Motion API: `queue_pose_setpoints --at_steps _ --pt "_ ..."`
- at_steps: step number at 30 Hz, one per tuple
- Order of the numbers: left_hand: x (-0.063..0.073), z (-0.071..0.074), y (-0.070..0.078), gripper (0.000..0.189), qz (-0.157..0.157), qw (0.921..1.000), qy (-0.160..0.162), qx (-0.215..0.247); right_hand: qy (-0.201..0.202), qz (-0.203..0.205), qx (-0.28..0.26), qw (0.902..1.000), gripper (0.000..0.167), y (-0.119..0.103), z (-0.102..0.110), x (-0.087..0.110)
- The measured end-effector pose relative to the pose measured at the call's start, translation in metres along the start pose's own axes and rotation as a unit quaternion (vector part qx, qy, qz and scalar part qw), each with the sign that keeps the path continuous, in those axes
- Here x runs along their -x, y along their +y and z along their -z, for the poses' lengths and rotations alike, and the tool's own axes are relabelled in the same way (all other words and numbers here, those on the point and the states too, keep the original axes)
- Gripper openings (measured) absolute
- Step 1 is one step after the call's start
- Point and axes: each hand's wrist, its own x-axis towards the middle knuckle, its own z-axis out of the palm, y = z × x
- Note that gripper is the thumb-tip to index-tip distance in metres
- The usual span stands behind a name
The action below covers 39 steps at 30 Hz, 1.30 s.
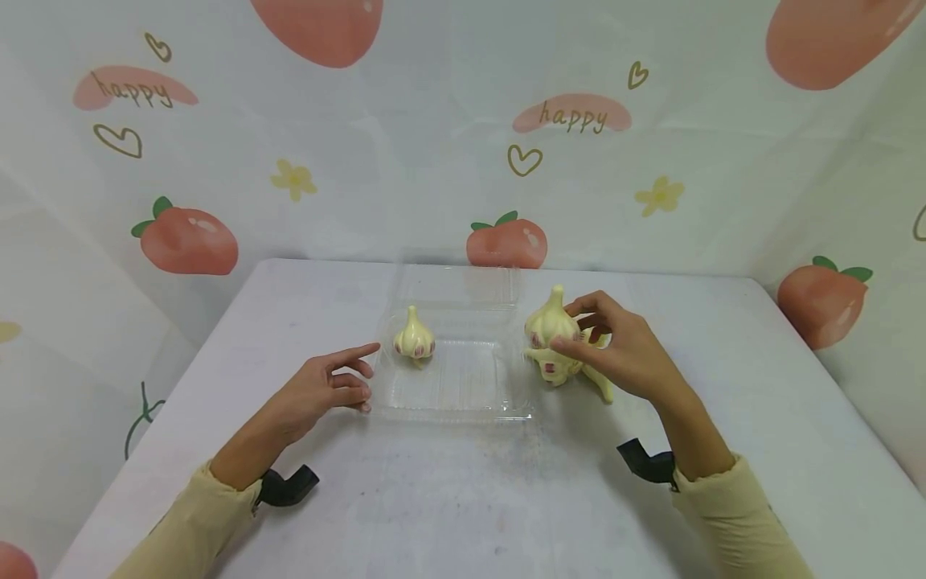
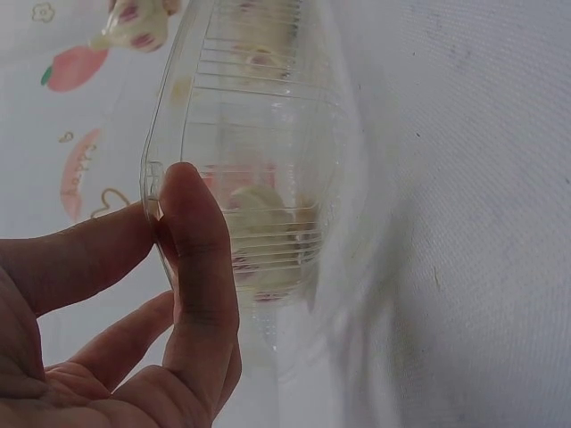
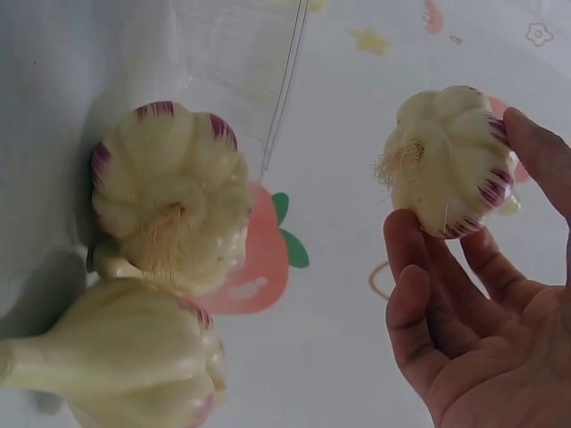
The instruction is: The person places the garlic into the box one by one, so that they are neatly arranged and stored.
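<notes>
A garlic bulb [image 1: 552, 326] with purple-streaked skin is in my right hand [image 1: 622, 346]. Its fingertips pinch the bulb in the air, and the right wrist view shows its roots [image 3: 406, 165]. Beneath this hand, more garlic bulbs [image 3: 169, 192] lie on the table to the right of a clear plastic container [image 1: 441, 386]. One bulb has its long stem pointing toward me. Inside the container, at its left, another garlic bulb [image 1: 415, 338] sits with stem up. The fingers of my left hand [image 1: 311, 394] hold the container's left rim [image 2: 156, 178].
The container's clear lid [image 1: 456, 287] stands open at the far side. A white-covered table [image 1: 448, 498] lies under everything. Behind it hangs a printed cloth [image 1: 405, 161] with peaches and hearts. Black wrist mounts [image 1: 288, 486] are strapped at both sleeves.
</notes>
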Motion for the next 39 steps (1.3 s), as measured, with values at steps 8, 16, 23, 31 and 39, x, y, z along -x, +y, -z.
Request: queue_pose_setpoints --at_steps 8,16,23,31,39 --pt "-0.001 0.000 0.001 0.071 0.005 1.0000 0.000 0.005 -0.012 0.002 -0.025 0.9996 0.042 -0.007 -0.012 -0.009" --pt "-0.002 0.000 0.001 0.071 0.002 1.0000 0.000 0.009 -0.026 0.005 -0.040 0.9988 0.043 -0.010 -0.027 -0.018" --pt "0.000 0.002 0.002 0.071 0.000 1.0000 0.003 0.009 -0.038 0.005 -0.056 0.9977 0.045 -0.015 -0.043 -0.027" --pt "0.001 0.001 0.000 0.071 -0.003 0.9999 0.003 0.012 -0.044 0.007 -0.058 0.9973 0.045 -0.021 -0.063 -0.035" --pt "0.000 0.000 0.000 0.071 -0.002 0.9999 -0.002 0.011 -0.056 -0.003 -0.074 0.9957 0.046 -0.025 -0.078 -0.039"
